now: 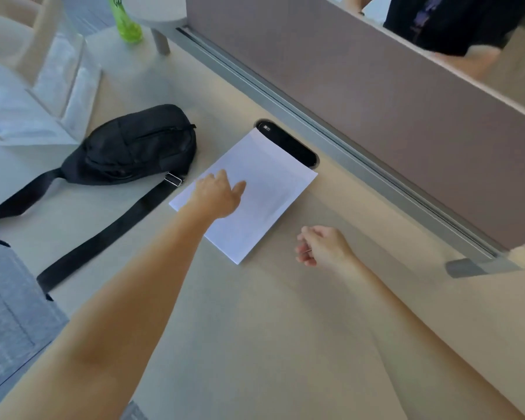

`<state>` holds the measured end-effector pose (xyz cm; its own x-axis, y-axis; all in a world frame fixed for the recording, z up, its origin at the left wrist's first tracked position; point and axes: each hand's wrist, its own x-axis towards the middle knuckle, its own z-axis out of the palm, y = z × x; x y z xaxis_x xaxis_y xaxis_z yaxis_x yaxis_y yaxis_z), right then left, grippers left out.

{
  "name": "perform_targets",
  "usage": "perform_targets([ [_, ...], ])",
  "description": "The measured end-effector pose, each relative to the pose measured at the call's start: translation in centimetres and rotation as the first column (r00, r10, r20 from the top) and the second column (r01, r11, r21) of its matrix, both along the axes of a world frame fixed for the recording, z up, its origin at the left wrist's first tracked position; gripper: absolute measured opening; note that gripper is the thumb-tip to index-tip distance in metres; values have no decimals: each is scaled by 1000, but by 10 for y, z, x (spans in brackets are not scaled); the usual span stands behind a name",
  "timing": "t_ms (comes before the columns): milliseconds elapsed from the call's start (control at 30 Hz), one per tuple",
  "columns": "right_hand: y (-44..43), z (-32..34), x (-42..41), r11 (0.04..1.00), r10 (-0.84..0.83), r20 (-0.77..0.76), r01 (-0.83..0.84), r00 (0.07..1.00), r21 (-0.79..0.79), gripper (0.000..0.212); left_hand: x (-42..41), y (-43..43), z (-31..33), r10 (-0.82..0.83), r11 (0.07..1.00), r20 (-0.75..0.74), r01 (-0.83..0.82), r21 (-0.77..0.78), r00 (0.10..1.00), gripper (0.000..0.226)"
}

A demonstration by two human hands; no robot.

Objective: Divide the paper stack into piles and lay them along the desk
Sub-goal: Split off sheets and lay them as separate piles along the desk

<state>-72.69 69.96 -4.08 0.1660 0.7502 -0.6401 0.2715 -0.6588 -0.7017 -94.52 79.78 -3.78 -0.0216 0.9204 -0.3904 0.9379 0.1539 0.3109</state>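
Observation:
A white paper stack (264,189) lies slanted on the beige desk (285,328), its far corner over a black cable slot (297,150). My left hand (217,194) rests flat on the stack's left part, with the fingers spread and the thumb pointing right. To the right of the stack, my right hand (323,247) hovers over bare desk with its fingers curled. A thin metal piece (306,252), too small to identify, shows pinched between the fingertips.
A black sling bag (134,147) with a long strap (103,234) lies left of the stack. Clear acrylic trays (52,86) and a green bottle (126,22) stand at the far left. A grey partition (376,101) borders the desk; a person stands behind it.

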Motion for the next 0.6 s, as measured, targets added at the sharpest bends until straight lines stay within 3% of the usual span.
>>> perform_targets([
  [233, -121, 74, 71, 979, -103, -92, 118, 990, 165, 32, 65, -113, 78, -178, 983, 70, 180, -31, 982, 67],
  [367, -221, 129, 125, 940, -182, -133, 212, 974, 266, 29, 118, -195, 131, -227, 973, 93, 221, 68, 969, 56],
  [467, -302, 168, 172, 894, -277, -148, 311, 949, 322, 27, 176, -267, 161, -329, 943, 179, 313, 112, 927, 29],
  [600, -412, 212, 230, 821, -400, -126, 416, 908, 391, 27, 251, -355, 183, -453, 891, 320, 430, 143, 832, 31],
])
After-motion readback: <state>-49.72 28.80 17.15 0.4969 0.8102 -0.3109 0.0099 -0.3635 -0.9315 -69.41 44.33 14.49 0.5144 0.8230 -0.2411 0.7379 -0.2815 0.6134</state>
